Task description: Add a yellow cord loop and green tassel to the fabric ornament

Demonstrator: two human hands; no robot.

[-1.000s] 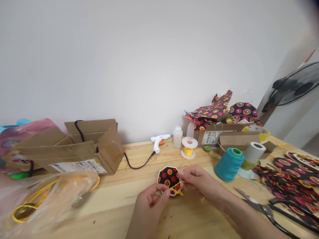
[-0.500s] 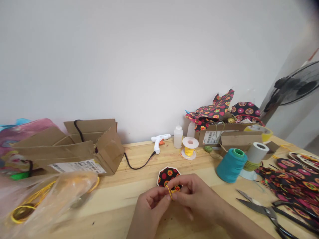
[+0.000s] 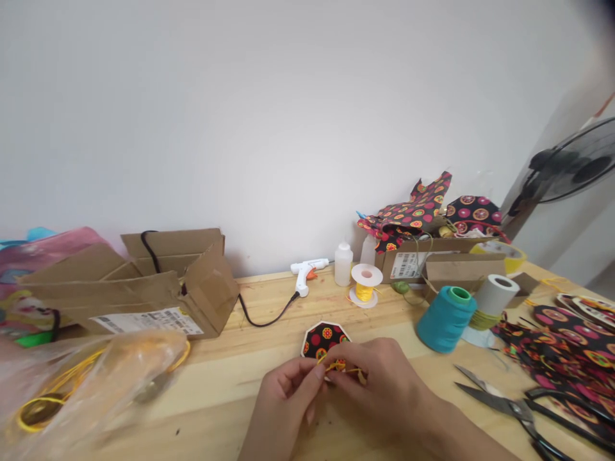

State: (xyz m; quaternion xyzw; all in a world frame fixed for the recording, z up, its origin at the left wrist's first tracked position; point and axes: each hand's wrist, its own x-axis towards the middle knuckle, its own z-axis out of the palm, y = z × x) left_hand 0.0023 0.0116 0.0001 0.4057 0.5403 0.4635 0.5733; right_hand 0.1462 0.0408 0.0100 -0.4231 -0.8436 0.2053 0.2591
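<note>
Between my two hands is a thin yellow cord (image 3: 331,367), pinched at the fingertips. My left hand (image 3: 292,392) has its thumb and forefinger closed on the cord. My right hand (image 3: 375,378) grips it from the other side, and a short piece shows by its thumb. Just behind the fingers lies an octagonal piece (image 3: 325,338) covered in black flowered fabric with a pale rim; the hands hide its near part. Whether the cord is fixed to that piece, I cannot tell.
Scissors (image 3: 512,404) lie at right, near flowered fabric strips (image 3: 542,365). A teal thread cone (image 3: 446,320), a yellow cord spool (image 3: 365,291), a white bottle (image 3: 343,264) and a glue gun (image 3: 303,275) stand or lie behind. Cardboard box (image 3: 139,298) and plastic bag (image 3: 120,378) occupy the left.
The yellow cord loop that stood up between my fingertips is now drawn lower and flatter. My right hand has shifted slightly right, and a cord piece shows beside its thumb.
</note>
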